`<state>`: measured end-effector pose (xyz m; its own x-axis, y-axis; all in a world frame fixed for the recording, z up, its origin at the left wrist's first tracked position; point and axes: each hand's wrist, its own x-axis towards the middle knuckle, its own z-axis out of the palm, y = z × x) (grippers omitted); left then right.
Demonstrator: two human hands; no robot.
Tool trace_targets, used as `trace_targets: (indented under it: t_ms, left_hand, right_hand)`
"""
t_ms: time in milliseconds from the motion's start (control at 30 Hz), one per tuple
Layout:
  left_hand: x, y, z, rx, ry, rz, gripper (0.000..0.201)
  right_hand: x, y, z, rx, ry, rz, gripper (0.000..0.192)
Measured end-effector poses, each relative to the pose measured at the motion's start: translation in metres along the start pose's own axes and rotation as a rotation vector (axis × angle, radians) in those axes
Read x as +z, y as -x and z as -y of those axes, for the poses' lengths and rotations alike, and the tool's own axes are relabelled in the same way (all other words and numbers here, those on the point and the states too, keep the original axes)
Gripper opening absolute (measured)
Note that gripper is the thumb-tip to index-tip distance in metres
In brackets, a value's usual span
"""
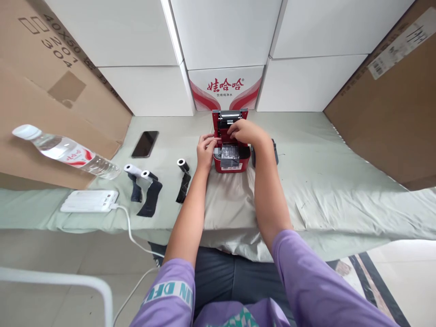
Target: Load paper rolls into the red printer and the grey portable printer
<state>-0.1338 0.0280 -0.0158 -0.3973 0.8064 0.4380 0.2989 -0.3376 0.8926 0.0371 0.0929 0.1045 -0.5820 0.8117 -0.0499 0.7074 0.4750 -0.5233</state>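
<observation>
A small red printer (242,164) stands on the cloth with its lid (215,119) raised, showing a roller inside. A dark, shiny strip (230,156) lies across its front opening and hangs over the front wall. My left hand (205,150) grips the printer's left edge, fingers bent and thumb reaching inward. My right hand (248,131) reaches over from the right, its fingers curled together inside the opening below the roller. Whatever those fingertips hold is too small to make out. Partly behind my right forearm sits a dark grey object (275,152).
Left of the printer lie a ribbon roll (183,164), two more rolls with dark strips (149,200), a phone (145,144), and a white power bank (89,201) with its cable (131,234). A water bottle (68,152) leans there. White boxes (225,36) and cardboard (384,100) surround the surface.
</observation>
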Motion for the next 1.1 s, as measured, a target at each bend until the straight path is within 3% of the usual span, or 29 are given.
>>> trace_targets:
  t_ms: [100, 300, 400, 667, 867, 1100]
  left_hand:
    - [0.000, 0.000, 0.000, 0.001, 0.003, 0.002, 0.024]
    - [0.002, 0.003, -0.007, 0.026, -0.022, 0.035, 0.040]
    - [0.003, 0.007, -0.013, 0.089, -0.049, 0.077, 0.047]
    - [0.001, 0.010, -0.023, 0.146, -0.081, 0.097, 0.065]
    - [0.003, 0.011, -0.022, 0.099, -0.077, 0.097, 0.067]
    - [0.004, 0.010, -0.013, 0.154, -0.091, -0.098, 0.064]
  right_hand:
    - [-0.012, 0.011, 0.002, -0.029, -0.077, -0.048, 0.032]
    - [-0.019, 0.015, 0.002, -0.046, -0.114, -0.406, 0.040]
    - [-0.016, 0.009, -0.002, -0.086, -0.075, -0.490, 0.041]
    - [-0.008, 0.002, -0.009, -0.053, -0.013, -0.483, 0.039]
    - [-0.006, -0.004, -0.017, -0.110, -0.082, -0.466, 0.039]
    - [-0.017, 0.013, -0.020, -0.141, -0.173, -0.400, 0.048]
